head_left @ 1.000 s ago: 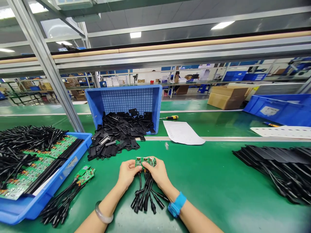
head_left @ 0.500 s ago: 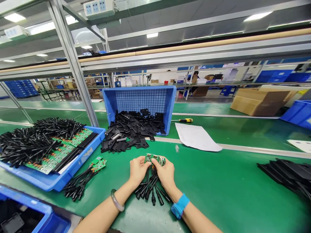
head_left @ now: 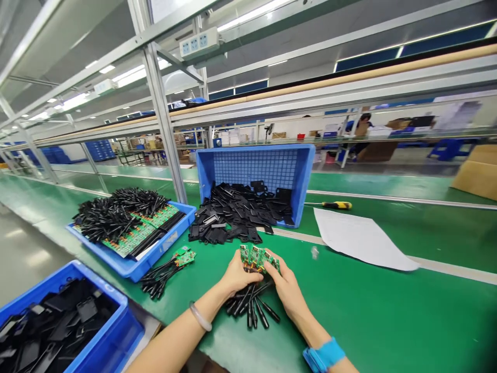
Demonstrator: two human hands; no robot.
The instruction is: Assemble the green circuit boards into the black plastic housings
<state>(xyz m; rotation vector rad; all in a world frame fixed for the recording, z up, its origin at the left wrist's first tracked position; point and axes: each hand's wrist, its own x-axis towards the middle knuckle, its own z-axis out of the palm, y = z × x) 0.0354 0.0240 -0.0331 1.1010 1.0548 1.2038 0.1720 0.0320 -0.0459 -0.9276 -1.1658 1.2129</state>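
Observation:
Several small green circuit boards (head_left: 256, 255) with black cables (head_left: 254, 306) are held together in front of me, boards up and cable ends hanging toward the bench edge. My left hand (head_left: 237, 275) grips the bundle from the left, its thumb across the base of the boards. On the other side my right hand (head_left: 285, 280) pinches the rightmost boards between thumb and fingers. A second bunch of cabled boards (head_left: 185, 257) lies on the green bench to the left. Behind my hands, black plastic housings (head_left: 240, 207) spill from a tipped blue crate (head_left: 306, 181).
A blue tray (head_left: 165, 243) at left carries boards and cables. Lower left stands a blue bin (head_left: 128, 321) of black parts. A white paper sheet (head_left: 361, 238) and a yellow-black screwdriver (head_left: 337, 205) lie to the right. A metal post (head_left: 165, 119) rises behind the tray.
The view has swung left, showing more of the lower-left bin. The boards are fanned wider in my hands, and my left thumb has moved lower, over the cable base.

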